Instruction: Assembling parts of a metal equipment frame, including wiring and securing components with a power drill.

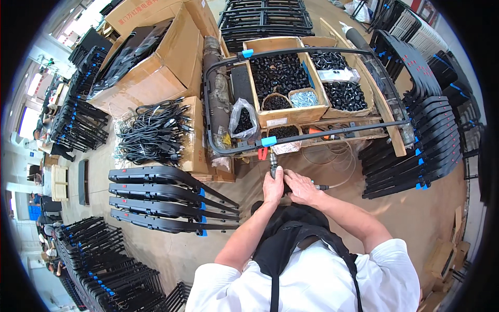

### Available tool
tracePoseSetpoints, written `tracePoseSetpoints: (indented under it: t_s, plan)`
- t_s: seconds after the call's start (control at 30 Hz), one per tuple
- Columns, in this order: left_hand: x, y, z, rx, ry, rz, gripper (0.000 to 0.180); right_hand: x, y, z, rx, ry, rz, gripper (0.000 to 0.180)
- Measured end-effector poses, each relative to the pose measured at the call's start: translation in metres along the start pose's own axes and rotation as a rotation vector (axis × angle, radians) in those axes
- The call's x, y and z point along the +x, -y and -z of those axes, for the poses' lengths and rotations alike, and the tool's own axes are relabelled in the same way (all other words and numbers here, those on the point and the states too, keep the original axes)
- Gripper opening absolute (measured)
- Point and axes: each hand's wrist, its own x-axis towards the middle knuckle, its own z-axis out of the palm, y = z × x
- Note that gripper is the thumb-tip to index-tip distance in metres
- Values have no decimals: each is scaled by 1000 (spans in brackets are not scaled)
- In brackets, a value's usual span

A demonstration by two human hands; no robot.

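Observation:
My left hand is wrapped round a power screwdriver, thumb along its body, with the narrow nose pointing away from me. Beside it, my right hand closes over the rear part of the same tool, and its fingers are partly hidden. A dark fitting with a pale hose sticks out to the right of that hand. Just beyond the tool's nose lies the near rail of a black tubular frame, which carries a blue clip. Red handle ends show below that clip.
Under the frame stand a wooden box of black caps and silver screws, and a carton of black parts. Coiled cables lie on a carton at left. Black frames stand nearby left; more frames are stacked at right.

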Motion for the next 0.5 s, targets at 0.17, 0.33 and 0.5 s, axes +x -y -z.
tracePoseSetpoints:
  t_s: [0.17,0.33,0.5]
  plan:
    - [-5,-1,4,-14,27,-12,57,-4,8,7,34,-12,-8,63]
    - [-8,2,9,-28,100,14,55,-7,12,7,-11,60,-48,62]
    - [-10,8,14,-198,231,36,47,-12,13,4,-22,-21,-34,59]
